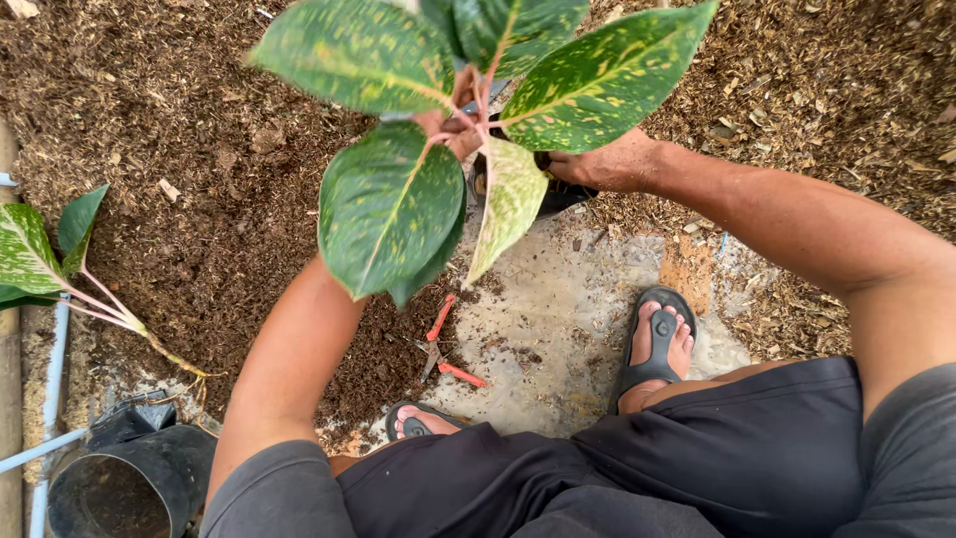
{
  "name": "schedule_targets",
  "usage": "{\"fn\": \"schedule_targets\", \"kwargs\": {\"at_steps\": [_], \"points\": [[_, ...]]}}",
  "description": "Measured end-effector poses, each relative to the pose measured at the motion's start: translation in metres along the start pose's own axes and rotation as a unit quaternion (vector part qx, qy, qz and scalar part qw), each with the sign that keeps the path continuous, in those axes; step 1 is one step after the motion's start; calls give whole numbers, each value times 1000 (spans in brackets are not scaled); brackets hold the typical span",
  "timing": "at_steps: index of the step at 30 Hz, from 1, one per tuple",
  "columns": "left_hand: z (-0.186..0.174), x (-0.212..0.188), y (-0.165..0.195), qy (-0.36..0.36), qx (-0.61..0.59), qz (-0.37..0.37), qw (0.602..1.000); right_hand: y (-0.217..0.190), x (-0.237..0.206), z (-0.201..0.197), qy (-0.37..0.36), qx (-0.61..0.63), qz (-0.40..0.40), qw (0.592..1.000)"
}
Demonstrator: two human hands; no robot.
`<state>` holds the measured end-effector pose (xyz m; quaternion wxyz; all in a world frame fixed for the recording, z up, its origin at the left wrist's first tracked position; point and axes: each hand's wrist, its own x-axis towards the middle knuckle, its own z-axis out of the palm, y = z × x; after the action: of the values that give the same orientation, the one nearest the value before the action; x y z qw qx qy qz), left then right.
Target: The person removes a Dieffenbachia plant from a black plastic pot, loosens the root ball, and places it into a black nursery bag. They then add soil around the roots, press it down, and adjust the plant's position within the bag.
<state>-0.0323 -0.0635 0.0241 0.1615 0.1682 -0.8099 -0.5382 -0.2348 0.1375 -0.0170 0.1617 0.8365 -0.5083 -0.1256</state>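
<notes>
While my right hand (607, 164) grips the black pot (558, 194) and my left hand (453, 125), half hidden, pinches the plant (388, 204) by its pink stems, it feels top-heavy and easily snapped.

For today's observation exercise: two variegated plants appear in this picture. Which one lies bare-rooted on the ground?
The small plant at the left edge: it lies on the mulch with roots exposed, untouched. The large plant is held upright in both hands over a black pot.
</notes>
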Motion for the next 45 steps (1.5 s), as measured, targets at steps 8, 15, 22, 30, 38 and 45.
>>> {"fn": "schedule_targets", "kwargs": {"at_steps": [8, 15, 22, 30, 38, 45], "points": [[4, 31, -7, -50, 20, 14, 998, -5, 18, -5, 24, 71, -13, 997], [-2, 25, -11, -56, 28, 12, 998, -10, 30, -7, -21, -156, -71, 985], [-6, 19, -12, -61, 32, 12, 998, -13, 32, -9, 65, -12, 38, 997], [-3, 14, -13, -72, 31, 18, 997, -14, 30, -18, 41, -147, -21, 988], [-4, 6, -16, -64, 33, 22, 997, -18, 33, -2, 1, 2, 0, 1000], [-8, -2, -20, -55, 34, 19, 998, -16, 31, 4, -82, 60, -32, 994]]}}
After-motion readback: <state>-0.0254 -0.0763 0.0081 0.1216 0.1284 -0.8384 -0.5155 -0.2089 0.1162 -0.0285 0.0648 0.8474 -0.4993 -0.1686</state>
